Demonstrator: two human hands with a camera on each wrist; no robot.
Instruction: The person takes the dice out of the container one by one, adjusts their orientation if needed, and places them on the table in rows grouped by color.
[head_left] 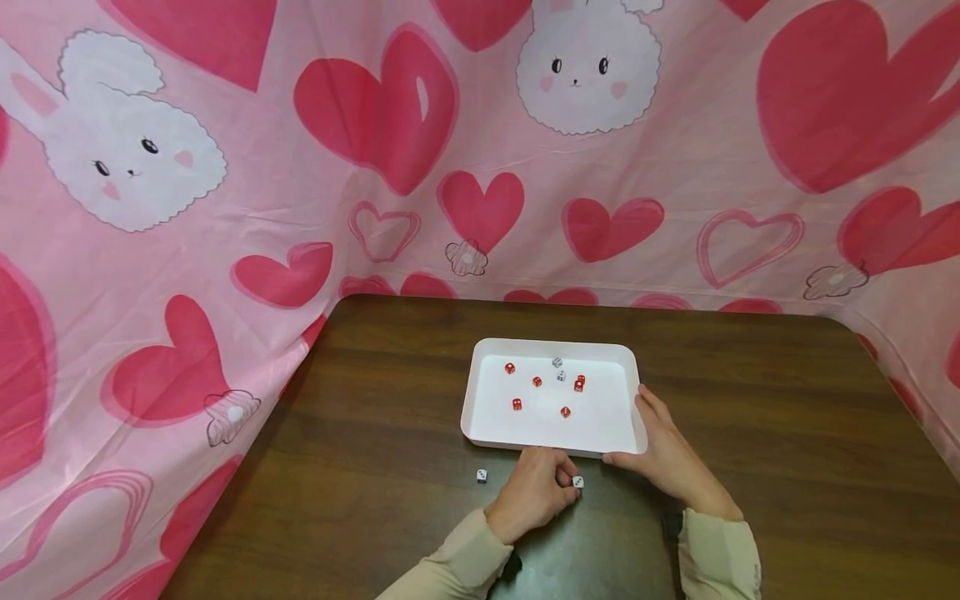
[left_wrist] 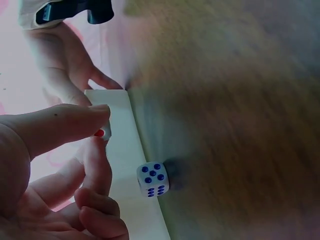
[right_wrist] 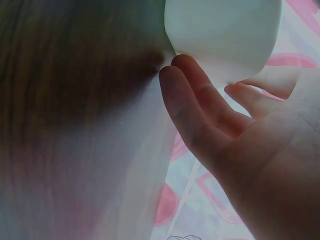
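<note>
My left hand [head_left: 534, 490] is just in front of the tray. It pinches a small white die [head_left: 577, 482] between thumb and fingers; a red pip shows on that die [left_wrist: 106, 131] in the left wrist view. Another white die [head_left: 482, 476], with blue pips [left_wrist: 153, 179] up close, lies on the table to the left of this hand. At the front right corner of the shallow white tray [head_left: 480, 437], my right hand [head_left: 671, 458] rests with fingers along the right wall and thumb at the front. Its fingers [right_wrist: 187, 107] look nearly straight against the wall.
Inside the tray lie several red dice, one of them a red die [head_left: 517, 404] near the left, and two whitish dice, including a die [head_left: 561, 376] near the back. The brown wooden table [head_left: 375, 400] meets a pink heart-patterned cloth [head_left: 420, 225] at its back and sides.
</note>
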